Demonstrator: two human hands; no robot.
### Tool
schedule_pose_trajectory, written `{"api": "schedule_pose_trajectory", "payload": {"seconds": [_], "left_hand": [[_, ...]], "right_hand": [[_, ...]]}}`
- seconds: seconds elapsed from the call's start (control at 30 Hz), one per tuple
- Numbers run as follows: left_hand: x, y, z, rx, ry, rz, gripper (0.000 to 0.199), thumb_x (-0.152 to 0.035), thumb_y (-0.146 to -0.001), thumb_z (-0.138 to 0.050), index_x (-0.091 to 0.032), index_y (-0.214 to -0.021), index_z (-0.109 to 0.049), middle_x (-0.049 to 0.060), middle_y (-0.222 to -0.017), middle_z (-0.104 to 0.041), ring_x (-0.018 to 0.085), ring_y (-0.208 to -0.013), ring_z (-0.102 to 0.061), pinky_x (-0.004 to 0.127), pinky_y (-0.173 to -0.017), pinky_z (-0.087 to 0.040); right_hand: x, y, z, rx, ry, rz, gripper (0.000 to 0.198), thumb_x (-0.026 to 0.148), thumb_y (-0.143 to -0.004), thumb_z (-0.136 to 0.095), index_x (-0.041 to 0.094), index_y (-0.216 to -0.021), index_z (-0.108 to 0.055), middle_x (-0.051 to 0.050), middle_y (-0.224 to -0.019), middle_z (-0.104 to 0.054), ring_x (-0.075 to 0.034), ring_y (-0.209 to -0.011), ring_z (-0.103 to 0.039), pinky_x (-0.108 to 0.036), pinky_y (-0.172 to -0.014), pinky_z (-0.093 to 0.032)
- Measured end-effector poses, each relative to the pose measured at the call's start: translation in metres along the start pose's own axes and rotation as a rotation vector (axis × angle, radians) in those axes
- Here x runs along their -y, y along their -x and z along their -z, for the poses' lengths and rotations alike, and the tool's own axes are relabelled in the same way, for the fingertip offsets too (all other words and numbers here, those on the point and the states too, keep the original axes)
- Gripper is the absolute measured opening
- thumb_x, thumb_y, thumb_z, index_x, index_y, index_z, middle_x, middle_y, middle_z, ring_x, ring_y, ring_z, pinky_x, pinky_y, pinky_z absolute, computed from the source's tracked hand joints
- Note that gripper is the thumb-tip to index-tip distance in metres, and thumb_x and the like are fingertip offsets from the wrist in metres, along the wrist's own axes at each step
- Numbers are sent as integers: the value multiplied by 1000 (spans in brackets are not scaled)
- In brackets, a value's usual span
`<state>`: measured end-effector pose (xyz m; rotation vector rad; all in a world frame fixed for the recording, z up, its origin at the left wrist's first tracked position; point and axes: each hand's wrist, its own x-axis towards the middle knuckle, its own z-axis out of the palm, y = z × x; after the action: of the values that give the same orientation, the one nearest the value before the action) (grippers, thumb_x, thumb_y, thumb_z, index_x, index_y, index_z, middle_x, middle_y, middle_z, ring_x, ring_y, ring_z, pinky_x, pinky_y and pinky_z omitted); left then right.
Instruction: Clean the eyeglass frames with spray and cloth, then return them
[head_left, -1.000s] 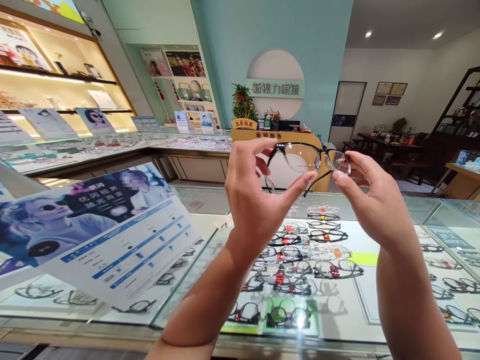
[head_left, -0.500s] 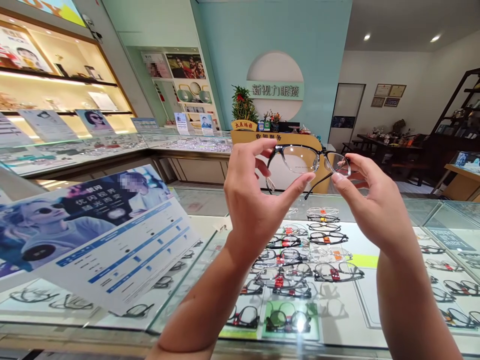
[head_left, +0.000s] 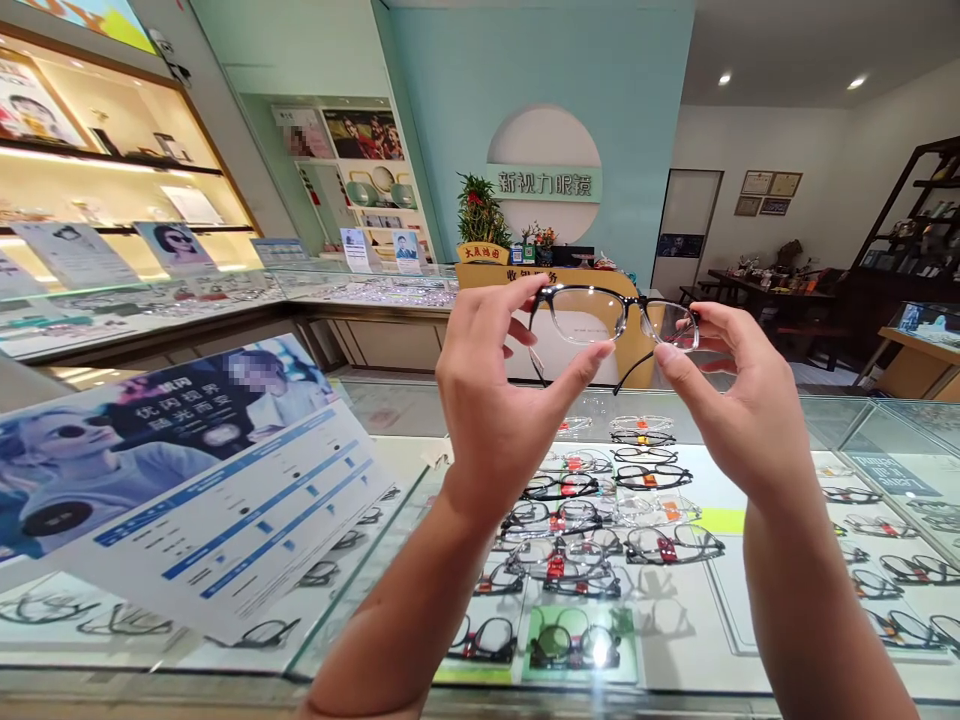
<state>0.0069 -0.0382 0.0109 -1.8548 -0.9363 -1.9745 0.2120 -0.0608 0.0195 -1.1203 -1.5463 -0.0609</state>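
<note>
A pair of eyeglasses [head_left: 628,298] with a dark upper rim and clear lower rims is held up above the glass counter. My left hand [head_left: 499,385] pinches its left end between thumb and fingers, the thumb by the lower edge of the left lens. At the other end, my right hand [head_left: 731,385] grips the frame, thumb at the lower rim and forefinger at the upper corner. Both temples are unfolded; one dark temple hangs down below the bridge. Below the hands, several eyeglasses [head_left: 651,476] with red and orange tags lie in rows inside the case.
The glass display counter [head_left: 405,545] spans the front. A printed leaflet [head_left: 247,500] stands tilted at left. Another display case [head_left: 375,335] runs along the back left, near a yellow cashier desk [head_left: 480,277]. More eyeglasses [head_left: 919,568] lie at right.
The eyeglasses have turned slightly to face more squarely, still in both hands. Both hands have shifted a little left in view. The background has shifted slightly left too.
</note>
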Motion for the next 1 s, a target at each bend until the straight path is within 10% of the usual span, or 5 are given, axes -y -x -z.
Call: {"api": "schedule_pose_trajectory", "payload": {"seconds": [1.0], "left_hand": [[1, 2, -3, 21, -26, 60, 53, -56, -90, -81, -25, -131, -69, 6, -114, -74, 22, -96, -70, 41, -86, -59]], "right_hand": [[-2, 1, -7, -106, -2, 49, 52, 64, -93, -73, 27, -128, -63, -9, -119, -74, -30, -112, -71, -49, -91, -61]]}}
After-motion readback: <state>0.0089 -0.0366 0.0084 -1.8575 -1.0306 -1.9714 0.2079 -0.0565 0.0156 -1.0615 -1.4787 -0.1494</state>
